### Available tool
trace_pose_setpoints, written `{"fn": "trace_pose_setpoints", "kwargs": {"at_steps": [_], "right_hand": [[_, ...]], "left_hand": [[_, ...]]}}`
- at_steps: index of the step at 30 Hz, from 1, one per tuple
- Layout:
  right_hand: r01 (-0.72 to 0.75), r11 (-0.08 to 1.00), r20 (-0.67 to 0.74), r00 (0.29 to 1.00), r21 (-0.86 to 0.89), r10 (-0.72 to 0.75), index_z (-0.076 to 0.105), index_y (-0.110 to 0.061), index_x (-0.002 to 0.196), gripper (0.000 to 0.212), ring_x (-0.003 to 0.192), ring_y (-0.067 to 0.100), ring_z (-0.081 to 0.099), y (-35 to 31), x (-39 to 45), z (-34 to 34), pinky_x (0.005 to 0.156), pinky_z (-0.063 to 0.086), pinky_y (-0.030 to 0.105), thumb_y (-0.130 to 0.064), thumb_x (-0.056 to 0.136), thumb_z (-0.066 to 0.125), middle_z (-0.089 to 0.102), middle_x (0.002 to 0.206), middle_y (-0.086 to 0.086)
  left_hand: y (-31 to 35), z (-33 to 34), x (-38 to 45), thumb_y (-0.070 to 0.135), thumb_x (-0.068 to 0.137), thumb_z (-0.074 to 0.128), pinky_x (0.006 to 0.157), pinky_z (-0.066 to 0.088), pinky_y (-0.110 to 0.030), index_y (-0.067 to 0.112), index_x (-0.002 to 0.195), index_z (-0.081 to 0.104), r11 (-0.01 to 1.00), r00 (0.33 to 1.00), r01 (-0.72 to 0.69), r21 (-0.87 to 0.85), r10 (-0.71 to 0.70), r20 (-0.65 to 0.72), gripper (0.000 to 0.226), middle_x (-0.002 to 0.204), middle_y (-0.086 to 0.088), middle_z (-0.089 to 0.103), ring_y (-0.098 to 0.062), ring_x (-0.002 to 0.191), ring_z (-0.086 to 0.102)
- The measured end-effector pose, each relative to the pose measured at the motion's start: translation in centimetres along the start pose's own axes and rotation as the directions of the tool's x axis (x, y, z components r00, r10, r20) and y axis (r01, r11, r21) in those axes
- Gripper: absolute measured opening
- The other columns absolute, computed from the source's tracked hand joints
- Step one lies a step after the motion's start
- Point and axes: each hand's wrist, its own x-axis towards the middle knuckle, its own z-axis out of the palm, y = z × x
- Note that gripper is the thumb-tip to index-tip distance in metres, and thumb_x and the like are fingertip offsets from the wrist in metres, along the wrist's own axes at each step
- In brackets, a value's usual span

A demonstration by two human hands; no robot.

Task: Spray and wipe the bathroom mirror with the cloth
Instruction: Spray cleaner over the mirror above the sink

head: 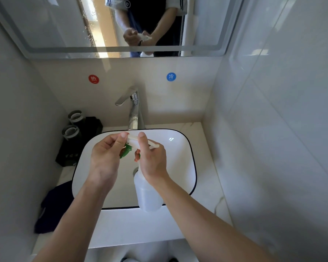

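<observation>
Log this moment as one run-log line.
stage: pre-spray | left hand: pinches nozzle | right hand: grips bottle neck | cloth: on counter, left of sink | mirror: unwiped

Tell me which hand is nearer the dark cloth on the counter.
Left. The left hand is over the basin's left side, up and right of the dark cloth; the right hand is farther right, gripping the spray bottle.

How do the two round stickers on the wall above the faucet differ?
The left sticker is red, while the right sticker is blue. The red one sits left of the faucet; the blue one sits right of it and very slightly higher in the picture. Each carries a different white character. Both are round, look about the same size, and are stuck flat on the wall below the mirror.
</observation>
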Motion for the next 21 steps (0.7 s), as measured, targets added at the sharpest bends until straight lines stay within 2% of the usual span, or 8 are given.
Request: {"fn": "trace_pose_setpoints", "kwargs": {"at_steps": [3,7,11,15,18,21], "right_hand": [[-0.007,1.0,-0.006,1.0,-0.012,0.007,0.054,-0.008,0.057,0.064,0.054,0.02,0.054,-0.2,0.1,-0.1,0.064,0.046,0.035,-0.062,0.091,0.047,0.055,0.052,0.002],[-0.025,1.0,0.008,1.0,0.003,0.025,0.053,-0.019,0.05,0.059,0.054,0.02,0.055,-0.6,0.0,0.0,0.065,0.049,0.037,-0.06,0.092,0.049,0.055,0.05,-0.001],[-0.036,0.999,0.011,0.999,-0.001,0.036,0.055,-0.003,0.058,0.066,0.054,0.02,0.054,-0.8,-0.1,-0.1,0.066,0.049,0.036,-0.06,0.091,0.05,0.054,0.051,0.001],[-0.038,0.999,-0.011,0.999,-0.024,0.038,0.05,-0.012,0.052,0.062,0.054,0.02,0.054,-1.0,-0.1,0.0,0.064,0.047,0.033,-0.057,0.095,0.049,0.054,0.051,0.001],[-0.052,0.998,-0.018,0.998,-0.022,0.052,0.055,-0.007,0.057,0.063,0.054,0.02,0.054,-1.0,-0.1,0.0,0.063,0.047,0.032,-0.06,0.092,0.049,0.055,0.053,0.003],[-0.053,0.999,-0.029,0.998,-0.01,0.052,0.059,0.005,0.065,0.07,0.054,0.02,0.055,-1.0,-0.1,0.1,0.064,0.049,0.035,-0.06,0.09,0.05,0.056,0.053,0.004]], "left_hand": [[0.1,0.0,-0.2,0.018,0.101,0.061,0.087,0.052,-0.034,0.012,0.093,0.073,0.998,0.999,0.019,-0.054,-0.017,0.027,0.016,0.084,-0.003,0.071,-0.02,0.082,0.064],[0.2,-0.4,-0.6,0.012,0.104,0.055,0.085,0.055,-0.025,0.014,0.102,0.074,0.998,0.997,0.015,-0.068,-0.01,0.079,0.018,0.092,0.0,0.073,-0.014,0.088,0.067],[-0.2,-0.7,-1.0,0.006,0.105,0.052,0.09,0.054,-0.023,0.01,0.111,0.072,0.998,0.996,0.004,-0.07,0.002,0.088,0.021,0.094,0.005,0.075,-0.011,0.091,0.068],[-0.4,-0.5,-1.1,0.006,0.105,0.054,0.093,0.054,-0.025,-0.003,0.125,0.066,0.999,0.999,-0.026,-0.04,0.027,0.04,0.025,0.092,0.002,0.074,-0.01,0.087,0.069],[-0.3,-0.2,-1.1,0.005,0.104,0.055,0.094,0.057,-0.024,-0.002,0.12,0.068,0.999,0.999,-0.047,-0.011,0.047,0.0,0.022,0.086,0.008,0.075,-0.007,0.083,0.07],[-0.3,0.0,-1.2,0.004,0.103,0.057,0.088,0.058,-0.022,0.002,0.114,0.071,0.998,0.998,-0.06,0.007,0.06,-0.021,0.018,0.084,0.008,0.077,-0.007,0.081,0.071]]}}
